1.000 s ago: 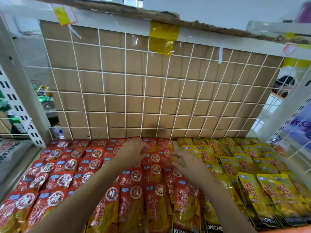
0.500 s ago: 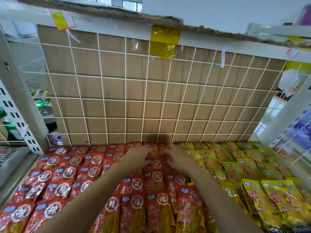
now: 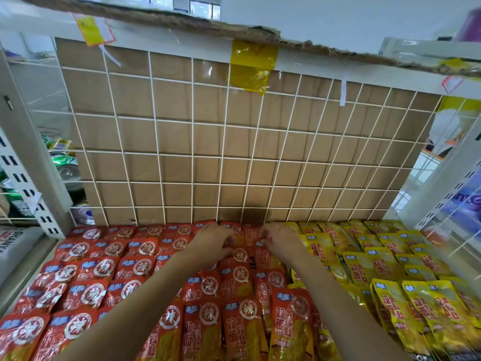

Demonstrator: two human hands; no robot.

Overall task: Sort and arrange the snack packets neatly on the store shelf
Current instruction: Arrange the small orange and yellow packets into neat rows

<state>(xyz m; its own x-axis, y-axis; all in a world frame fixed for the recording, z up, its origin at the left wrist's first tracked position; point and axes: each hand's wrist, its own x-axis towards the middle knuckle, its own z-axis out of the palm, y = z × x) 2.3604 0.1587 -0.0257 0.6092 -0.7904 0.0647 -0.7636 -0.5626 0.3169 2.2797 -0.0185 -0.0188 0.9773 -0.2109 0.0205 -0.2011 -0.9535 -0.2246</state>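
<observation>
Both hands reach to the back of the shelf, side by side and nearly touching. Left hand point(image 3: 214, 239) lies palm down with fingers curled onto the red snack packets point(image 3: 240, 274) in the rear rows; whether it pinches one cannot be told. Right hand point(image 3: 282, 241) rests likewise, fingertips bent onto a red packet at the border with the yellow snack packets point(image 3: 364, 267), its hold also unclear. Red packets spread left of and below the hands, yellow ones to the right. Just beyond the fingertips rises the white wire grid point(image 3: 223, 152) backed with cardboard.
</observation>
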